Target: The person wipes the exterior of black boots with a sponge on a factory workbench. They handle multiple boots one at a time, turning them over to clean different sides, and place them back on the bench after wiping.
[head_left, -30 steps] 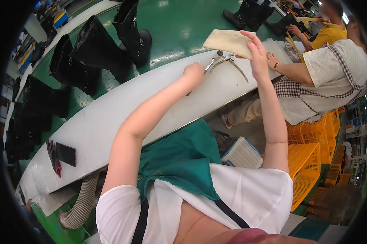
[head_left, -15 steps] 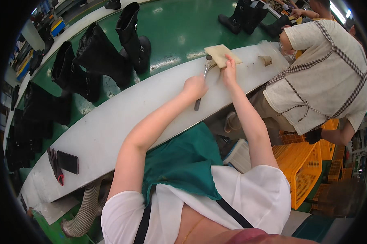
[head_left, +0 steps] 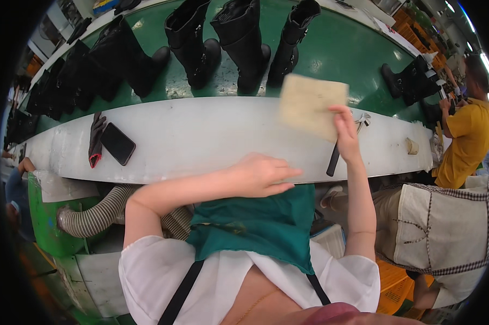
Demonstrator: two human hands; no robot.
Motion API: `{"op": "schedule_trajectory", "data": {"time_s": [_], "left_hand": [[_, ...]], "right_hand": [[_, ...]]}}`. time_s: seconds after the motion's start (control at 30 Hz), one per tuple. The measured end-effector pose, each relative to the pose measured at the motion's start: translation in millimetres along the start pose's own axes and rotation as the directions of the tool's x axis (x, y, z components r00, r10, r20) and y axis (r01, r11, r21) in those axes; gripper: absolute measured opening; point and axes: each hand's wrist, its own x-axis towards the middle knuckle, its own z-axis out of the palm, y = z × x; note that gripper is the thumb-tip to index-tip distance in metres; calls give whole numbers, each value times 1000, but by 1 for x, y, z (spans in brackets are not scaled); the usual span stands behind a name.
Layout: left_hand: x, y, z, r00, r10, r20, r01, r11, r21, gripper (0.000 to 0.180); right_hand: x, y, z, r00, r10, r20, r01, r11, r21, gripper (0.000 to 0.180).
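Observation:
My right hand (head_left: 346,135) grips a cream-coloured square pad (head_left: 312,105) by its right edge, thumb and fingers closed on it. The pad is raised over the far side of the white worktable (head_left: 195,135) and slightly blurred. Just beside that hand a hammer (head_left: 333,161) lies on the table, black grip toward me and metal head pointing away; my hand hides part of its shaft. My left hand (head_left: 260,176) is over the table's near edge, in front of the green apron. Its fingers are stretched out and hold nothing.
Left on the table lie a black phone (head_left: 118,144) and a dark glove (head_left: 96,138). A small curled tan piece (head_left: 412,146) sits at the right end. Black boots (head_left: 193,43) stand on the green surface (head_left: 331,49) beyond. A person in a beige apron (head_left: 445,227) is close on my right.
My left hand has left the hammer and moved left and nearer to me, its fingers now straight. The pad has turned broad side up in my right hand. The view has swung left.

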Motion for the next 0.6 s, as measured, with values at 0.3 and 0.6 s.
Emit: {"op": "schedule_trajectory", "data": {"time_s": [0.3,0.6], "left_hand": [[-78,-46,-13,872,-391,-294,480,803,354,61],[-76,-68,-6,837,-473,-274,543,780,312,69]], "right_hand": [[84,11,122,848,202,489,-83,964,-254,52],[167,67,150,878,-178,-443,117,980,-162,62]]}}
